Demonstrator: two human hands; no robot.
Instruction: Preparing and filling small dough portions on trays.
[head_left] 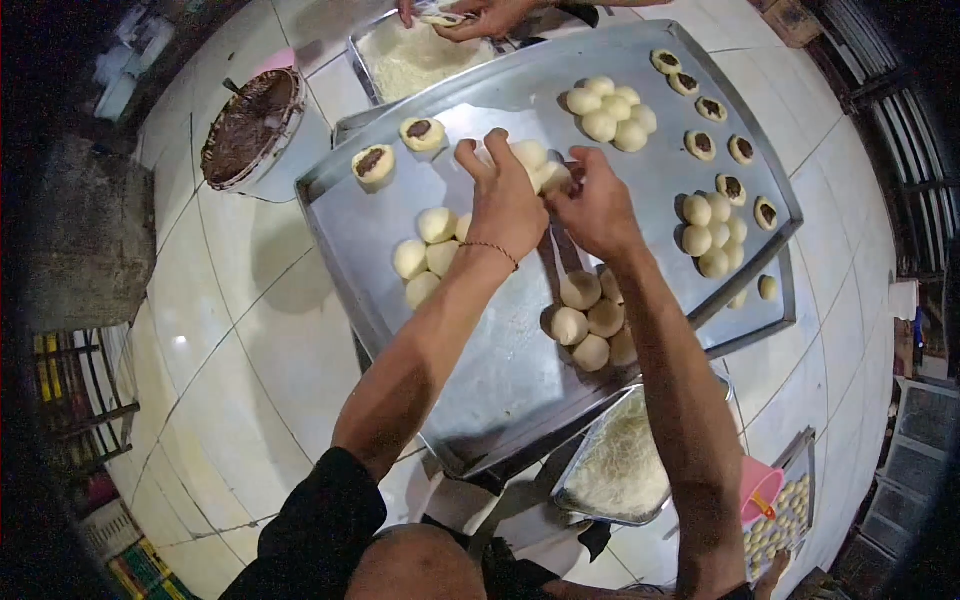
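A cluster of pale dough balls (535,165) at the middle of the steel tray (500,350) is pinched between the closed left hand (503,200) and right hand (595,205), both equally near.

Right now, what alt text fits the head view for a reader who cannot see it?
A person's left hand and right hand meet over dough balls on a large metal tray holding more clusters and dark-filled rounds. Another person's hands work at the far edge.
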